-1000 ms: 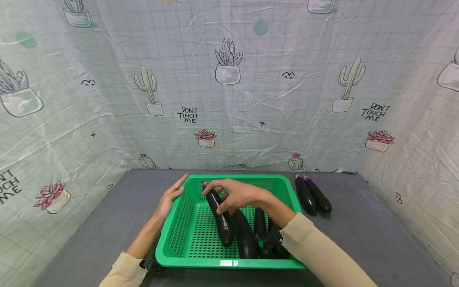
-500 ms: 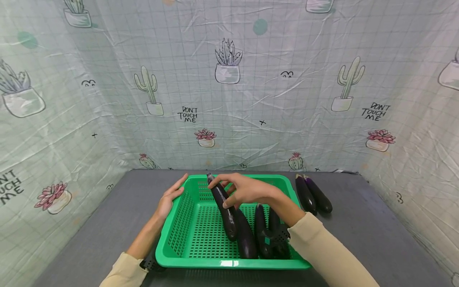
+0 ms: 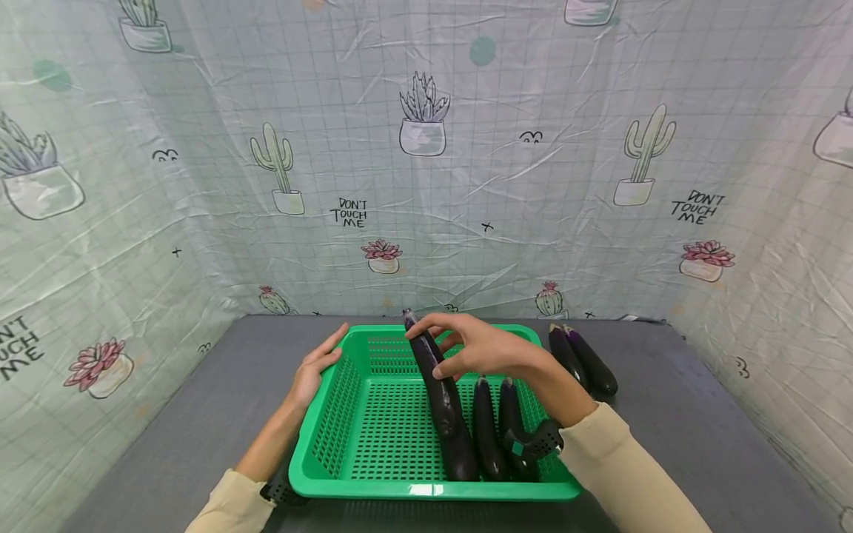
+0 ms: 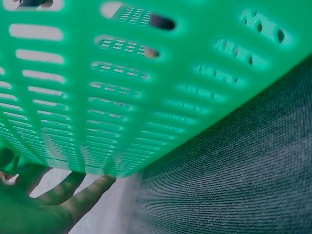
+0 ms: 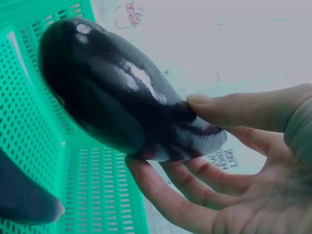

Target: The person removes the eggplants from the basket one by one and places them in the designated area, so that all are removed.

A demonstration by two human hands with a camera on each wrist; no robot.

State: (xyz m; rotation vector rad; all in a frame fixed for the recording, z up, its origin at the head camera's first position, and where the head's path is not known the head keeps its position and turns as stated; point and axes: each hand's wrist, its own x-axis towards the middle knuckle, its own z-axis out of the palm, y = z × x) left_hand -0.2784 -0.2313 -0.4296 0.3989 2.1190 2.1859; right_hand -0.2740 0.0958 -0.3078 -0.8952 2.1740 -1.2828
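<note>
My right hand (image 3: 481, 345) holds a glossy dark eggplant (image 3: 440, 392) between thumb and fingers near its stem end, tilted over the green basket (image 3: 373, 489). The right wrist view shows this eggplant (image 5: 105, 83) close up, the thumb on one side and the fingers on the other. Beneath its lower end another eggplant (image 3: 461, 457) lies in the basket, partly hidden. Two more eggplants, one in the middle (image 3: 489, 437) and one farther right (image 3: 512, 411), lie beside it. My left hand (image 3: 312, 374) rests against the basket's left side, fingers extended along the slotted wall (image 4: 107, 105).
Two eggplants (image 3: 591, 363) lie together on the grey tabletop (image 3: 673, 422), right of the basket. A patterned cloth (image 3: 466, 185) with cactus drawings hangs behind and along both sides.
My right hand has carried the eggplant up and to the right, from the basket's left-middle to above the other eggplants. My left hand stays at the basket's side.
</note>
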